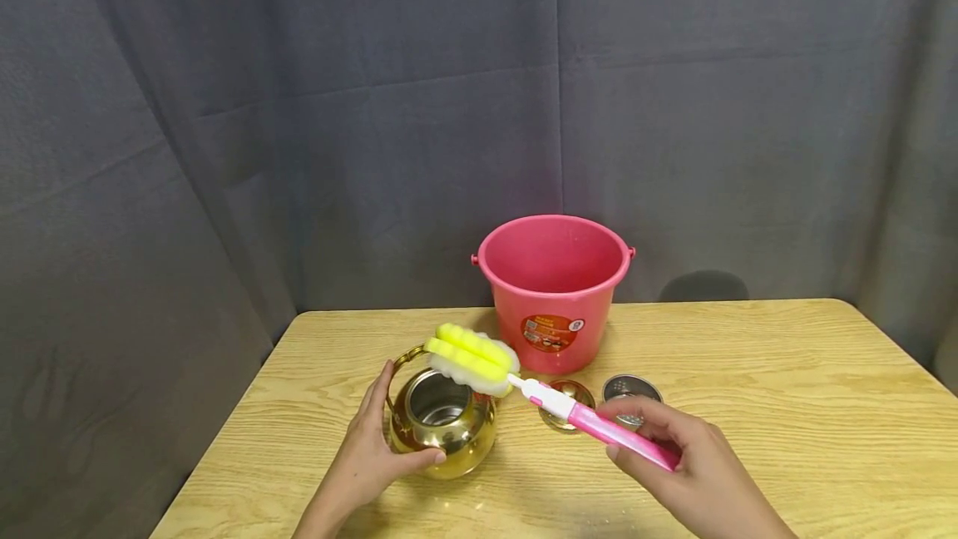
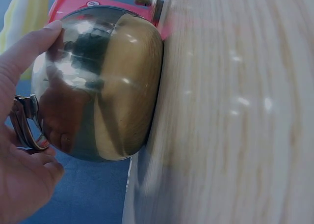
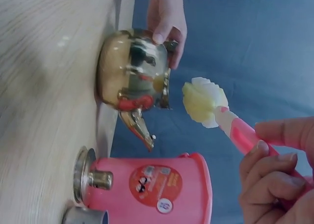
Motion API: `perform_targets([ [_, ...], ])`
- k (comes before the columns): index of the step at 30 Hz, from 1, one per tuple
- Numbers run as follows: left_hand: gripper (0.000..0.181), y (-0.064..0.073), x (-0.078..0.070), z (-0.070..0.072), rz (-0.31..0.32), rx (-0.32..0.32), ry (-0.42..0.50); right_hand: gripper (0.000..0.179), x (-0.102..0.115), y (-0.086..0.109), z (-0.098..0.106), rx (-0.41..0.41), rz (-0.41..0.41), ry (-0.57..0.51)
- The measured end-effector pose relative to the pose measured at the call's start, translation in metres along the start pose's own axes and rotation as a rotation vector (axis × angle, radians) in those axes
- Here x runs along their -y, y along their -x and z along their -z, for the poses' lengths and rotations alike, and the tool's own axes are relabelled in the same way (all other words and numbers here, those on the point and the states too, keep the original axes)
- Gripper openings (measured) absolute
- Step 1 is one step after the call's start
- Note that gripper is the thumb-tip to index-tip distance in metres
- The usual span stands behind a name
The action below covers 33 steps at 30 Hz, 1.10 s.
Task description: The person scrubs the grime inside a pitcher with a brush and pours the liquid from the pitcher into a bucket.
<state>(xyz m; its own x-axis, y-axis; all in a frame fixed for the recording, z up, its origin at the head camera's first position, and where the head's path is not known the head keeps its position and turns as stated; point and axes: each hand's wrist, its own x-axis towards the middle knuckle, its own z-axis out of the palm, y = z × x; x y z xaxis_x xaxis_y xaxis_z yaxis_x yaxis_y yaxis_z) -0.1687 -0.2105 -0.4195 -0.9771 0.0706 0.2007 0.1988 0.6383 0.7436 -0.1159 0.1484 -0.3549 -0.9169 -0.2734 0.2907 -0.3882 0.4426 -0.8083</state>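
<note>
A gold metal teapot (image 1: 470,439) stands lidless on the table, its mouth upward and its spout visible in the right wrist view. My left hand (image 1: 367,447) holds it at the left side, thumb on the front of the body and fingers by the handle (image 2: 27,123). In my right hand (image 1: 684,460) is a bottle brush with a pink and white handle (image 1: 624,439), pinched near its end. The brush's yellow and white sponge head (image 1: 471,356) hangs above and beside the teapot's mouth, apart from it in the right wrist view.
A pink bucket (image 1: 516,306) with an orange label stands behind the brush. Just in front of it lie the gold teapot lid (image 1: 576,393) and a metal strainer (image 1: 632,388). Grey curtains (image 1: 419,148) hang behind the wooden table (image 1: 786,389).
</note>
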Motion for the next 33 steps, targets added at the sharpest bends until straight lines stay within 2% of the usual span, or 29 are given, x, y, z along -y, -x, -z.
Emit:
perform_targets([
  [7,0.128,0.0,-0.003,0.002,0.016,0.012,0.005,0.034,-0.005,0.014,0.013,-0.113,-0.055,0.039],
  [11,0.127,-0.001,-0.003,0.003,0.003,0.008,-0.005,0.037,-0.008,0.02,0.021,-0.167,-0.148,0.07],
  [14,0.127,-0.001,-0.003,0.003,-0.01,0.004,-0.007,0.039,-0.009,0.024,0.03,-0.219,-0.184,0.086],
  [22,0.127,0.001,-0.003,0.001,0.004,0.009,0.008,0.04,-0.019,0.036,0.055,-0.356,-0.14,0.129],
  [33,0.127,0.001,-0.001,-0.001,-0.011,-0.001,-0.001,0.043,-0.038,0.042,0.08,-0.553,-0.181,0.08],
])
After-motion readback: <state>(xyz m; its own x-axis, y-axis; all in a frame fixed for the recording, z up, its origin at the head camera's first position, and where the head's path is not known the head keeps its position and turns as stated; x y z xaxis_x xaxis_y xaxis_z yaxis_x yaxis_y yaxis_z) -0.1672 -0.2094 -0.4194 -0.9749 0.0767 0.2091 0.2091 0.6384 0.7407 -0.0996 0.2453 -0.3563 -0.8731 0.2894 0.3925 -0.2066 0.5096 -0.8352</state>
